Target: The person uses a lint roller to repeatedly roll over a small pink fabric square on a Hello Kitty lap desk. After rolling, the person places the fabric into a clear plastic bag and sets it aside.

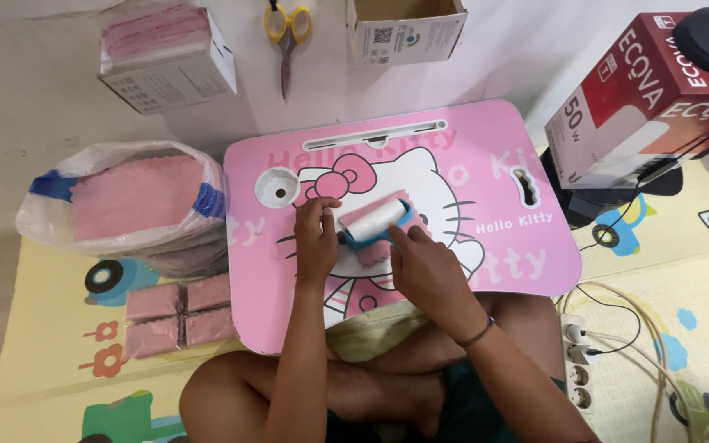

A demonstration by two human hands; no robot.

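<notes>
Left hand [315, 238]: fingers closed on the end of the blue lint roller [375, 223].
Right hand [420, 264]: gripping the roller's other side.
Under roller: pink cloth [371, 250] on the pink lap table [494, 246].

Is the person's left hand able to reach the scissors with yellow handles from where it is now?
Probably yes, with a forward stretch. The left hand rests on the pink lap table, and the scissors lie beyond its far edge on bare floor, with nothing between them.

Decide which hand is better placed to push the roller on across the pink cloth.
Right hand: it rests on the roller's blue frame. Left hand pins the cloth's near end on the table.
</notes>
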